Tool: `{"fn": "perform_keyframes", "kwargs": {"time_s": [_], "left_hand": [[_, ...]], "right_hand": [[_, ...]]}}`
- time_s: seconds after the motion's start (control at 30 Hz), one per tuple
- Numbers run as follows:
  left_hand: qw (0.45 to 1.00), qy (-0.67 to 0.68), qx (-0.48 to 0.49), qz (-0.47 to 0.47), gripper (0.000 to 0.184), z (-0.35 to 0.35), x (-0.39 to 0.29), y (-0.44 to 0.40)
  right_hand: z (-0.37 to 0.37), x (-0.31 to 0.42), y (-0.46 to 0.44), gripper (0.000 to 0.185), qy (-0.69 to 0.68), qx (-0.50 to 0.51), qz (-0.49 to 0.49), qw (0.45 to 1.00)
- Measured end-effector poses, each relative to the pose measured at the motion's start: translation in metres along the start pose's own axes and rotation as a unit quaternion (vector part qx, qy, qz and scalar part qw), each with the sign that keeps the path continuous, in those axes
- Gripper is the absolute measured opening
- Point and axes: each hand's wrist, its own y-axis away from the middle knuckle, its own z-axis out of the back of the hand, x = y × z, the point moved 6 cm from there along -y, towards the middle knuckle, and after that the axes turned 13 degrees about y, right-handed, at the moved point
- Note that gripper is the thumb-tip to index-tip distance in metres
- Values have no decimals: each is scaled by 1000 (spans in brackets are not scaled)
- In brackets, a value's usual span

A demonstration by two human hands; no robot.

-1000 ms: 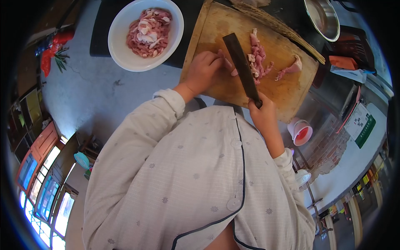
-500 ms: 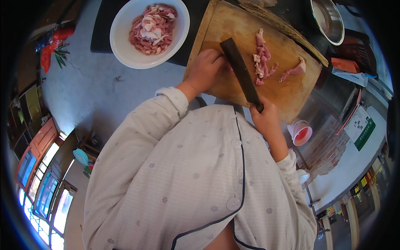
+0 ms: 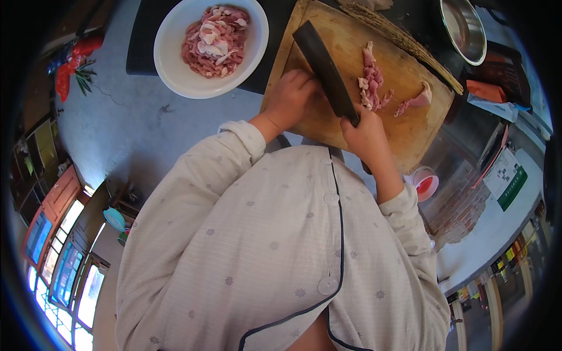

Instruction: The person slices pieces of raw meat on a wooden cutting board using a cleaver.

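Note:
My right hand [image 3: 364,131] is closed round the handle of a dark-bladed cleaver [image 3: 325,67]. The blade slants up and left over a wooden cutting board [image 3: 328,29]. Just left of the blade, my left hand [image 3: 293,98] presses down on the board with its fingers curled together. A sliver of pink meat showed at its fingertips a moment ago; now the blade and fingers hide it. Right of the cleaver lie a strip of raw meat pieces [image 3: 370,79] and a separate meat piece [image 3: 415,99].
A white bowl [image 3: 167,64] of cut meat stands left of the board. Along the board's far edge runs a bundle of dry stalks [image 3: 404,44]. A steel bowl [image 3: 462,29] is at the upper right, and a pink-white container [image 3: 424,182] sits lower, right of the board.
My right hand has moved up and slightly left, carrying the cleaver away from my body. My left hand has stayed nearly in place, and the pink sliver beside its fingertips is now hidden.

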Motion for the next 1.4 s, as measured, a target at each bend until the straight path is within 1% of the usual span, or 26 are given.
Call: {"fn": "perform_keyframes", "kwargs": {"time_s": [0.07, 0.17, 0.2, 0.27, 0.3, 0.37, 0.47, 0.57, 0.67, 0.7, 0.77, 0.8, 0.87, 0.9, 0.97, 1.07, 1.17, 1.2, 1.27, 1.37, 1.4], "left_hand": [[1000, 0, 10, 8, 21, 2, -1, 0], [1000, -20, 16, 18, 21, -3, 1, 6], [999, -32, 13, 20, 21, -5, 4, 6], [1000, -8, 6, -7, 21, -1, 2, 0], [1000, 4, 4, -18, 21, 0, 0, 0], [1000, 3, 0, -8, 20, 1, 1, 2], [1000, 15, 3, -4, 21, -2, 3, 3], [1000, 14, 20, 8, 22, 0, 6, 5], [1000, -2, 16, 9, 18, -1, 0, 5], [1000, -12, 9, 7, 17, 1, -2, 4], [999, -32, 26, 17, 17, -4, 6, 8], [998, -41, 32, 26, 17, -7, 10, 10], [1000, -23, 1, -7, 18, -5, 7, 8], [1000, -15, -12, -22, 19, -3, 6, 8], [1000, -14, 6, -10, 20, -5, 8, 10], [1000, -14, 19, -16, 20, -10, 6, 13], [999, -23, 31, -18, 19, -5, -3, 10], [999, -26, 35, -18, 19, -4, -6, 8], [999, -30, 10, -17, 19, -6, -8, 5], [999, -30, -19, -3, 18, -10, 0, -1], [999, -24, -22, 8, 18, -12, 0, 0]], "right_hand": [[2, 9, -7, 28, -22, -10, -1, 1000], [0, 5, 6, 27, -27, 9, -24, 999], [-1, -5, 15, 27, -14, 1, -18, 1000], [-10, -31, 41, 27, 13, -8, -4, 1000], [-10, -31, 47, 28, 10, -1, -15, 1000], [-11, -30, 55, 32, 1, 12, -42, 999], [-8, -4, 29, 30, 27, -10, -20, 999], [-10, 21, -6, 29, -2, -91, 43, 995], [-4, 37, -16, 30, 25, -46, 23, 998], [-4, 34, -10, 30, 15, -44, 17, 999], [-4, 20, 11, 31, -2, -41, 9, 999], [-9, 5, 25, 28, 13, -50, 5, 999], [-23, -26, 52, 23, 42, -58, -8, 997], [-26, -25, 52, 24, 37, -53, -17, 998], [-28, -19, 49, 27, 23, -51, -40, 998], [-15, 22, 8, 26, -24, -108, 14, 994], [-11, 37, -21, 25, 3, -94, 47, 994], [-11, 30, -26, 24, -39, -66, 29, 997], [-2, 5, -29, 24, -123, -11, -8, 992], [-1, -40, -16, 22, -173, -19, -66, 982], [0, -51, -8, 22, -170, -31, -70, 982]]}}
